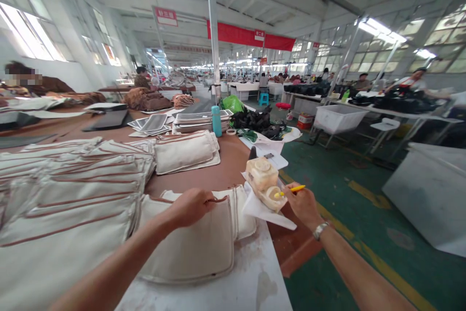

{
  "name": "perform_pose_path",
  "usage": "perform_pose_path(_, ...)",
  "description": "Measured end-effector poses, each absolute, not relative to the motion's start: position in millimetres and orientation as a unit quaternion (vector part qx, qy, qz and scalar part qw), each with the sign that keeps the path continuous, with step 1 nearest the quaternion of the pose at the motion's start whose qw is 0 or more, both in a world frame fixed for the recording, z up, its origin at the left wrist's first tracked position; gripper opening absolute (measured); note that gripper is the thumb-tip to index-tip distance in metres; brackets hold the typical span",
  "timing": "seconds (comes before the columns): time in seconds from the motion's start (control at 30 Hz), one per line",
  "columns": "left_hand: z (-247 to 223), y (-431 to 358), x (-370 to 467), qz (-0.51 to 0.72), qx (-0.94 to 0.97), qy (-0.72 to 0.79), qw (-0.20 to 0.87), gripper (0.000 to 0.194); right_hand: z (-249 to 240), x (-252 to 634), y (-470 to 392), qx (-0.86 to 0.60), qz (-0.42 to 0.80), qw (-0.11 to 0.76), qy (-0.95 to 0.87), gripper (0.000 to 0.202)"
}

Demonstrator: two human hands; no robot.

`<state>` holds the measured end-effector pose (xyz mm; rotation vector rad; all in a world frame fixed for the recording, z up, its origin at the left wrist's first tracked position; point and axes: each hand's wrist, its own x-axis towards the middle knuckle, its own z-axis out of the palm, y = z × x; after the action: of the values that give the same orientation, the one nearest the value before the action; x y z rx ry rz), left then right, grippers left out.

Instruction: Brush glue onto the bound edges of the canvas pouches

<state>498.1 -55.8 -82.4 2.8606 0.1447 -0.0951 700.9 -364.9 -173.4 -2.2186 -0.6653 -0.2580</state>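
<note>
the near cream panel [192,248] lies flat on the desk [247,289] in front of me, my left hand [194,206] pinching its brown-trimmed far edge. more panels overlap in a pile [73,204] to the left; whether those are finished or waiting, i can't tell. my right hand [301,203] grips a yellow brush [297,188], its tip at the small cup of the pot [260,172], so i judge i'm loading it, with this panel's edge left to coat; no wet coat shows there. farther off sits a neater stack [185,151], its state unclear too, then a bottle [216,122].
</note>
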Motion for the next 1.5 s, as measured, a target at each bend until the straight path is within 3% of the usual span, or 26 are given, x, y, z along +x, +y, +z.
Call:
perform_pose_path(0.3, -69.0, -122.0, 428.1, 0.069, 0.976, 0.089, 0.187, 0.018, -155.9, 664.6, -393.4, -0.855, -0.129, 0.436, -0.248, 0.046)
perform_pose_path(0.47, -63.8, -140.4, 396.0, 0.112, 0.97, 0.072, 0.206, 0.014, -122.8, 623.8, -404.6, -0.834, -0.148, 0.489, -0.208, 0.043)
perform_pose_path(0.53, -62.9, -146.8, 387.1, 0.123, 0.967, 0.066, 0.213, 0.015, -103.8, 594.0, -405.0, -0.792, -0.133, 0.559, -0.206, 0.041)
perform_pose_path(0.6, -62.4, -152.4, 381.0, 0.13, 0.965, 0.063, 0.22, 0.016, -85.1, 560.2, -402.6, -0.685, -0.079, 0.689, -0.222, 0.031)
perform_pose_path(0.67, -60.6, -156.8, 376.9, 0.137, 0.961, 0.059, 0.235, 0.015, -70.3, 528.7, -397.4, -0.622, -0.055, 0.739, -0.252, 0.023)
perform_pose_path(0.9, -43.7, -163.8, 362.2, 0.11, 0.938, 0.023, 0.328, 0.02, -56.0, 489.9, -378.4, -0.658, -0.106, 0.634, -0.393, 0.021)
perform_pose_path(1.03, -37.4, -165.5, 353.7, 0.101, 0.922, 0.023, 0.372, 0.021, -52.8, 489.5, -383.6, -0.645, -0.167, 0.65, -0.364, 0.018)
perform_pose_path(1.13, -35.8, -169.3, 349.9, 0.096, 0.918, 0.003, 0.385, 0.022, -49.1, 482.7, -385.5, -0.65, -0.126, 0.631, -0.404, 0.021)
perform_pose_path(1.27, -38.1, -174.8, 343.0, 0.107, 0.942, -0.021, 0.316, 0.023, -48.0, 481.6, -386.7, -0.66, -0.148, 0.618, -0.4, 0.02)
perform_pose_path(1.37, -41.4, -178.5, 334.9, 0.177, 0.965, -0.055, 0.185, 0.02, -49.2, 488.7, -394.2, -0.65, -0.146, 0.664, -0.341, 0.021)
perform_pose_path(1.5, -42.5, -183.8, 326.2, 0.261, 0.955, -0.141, -0.006, 0.018, -45.7, 494.4, -400.9, -0.627, -0.045, 0.707, -0.324, 0.02)
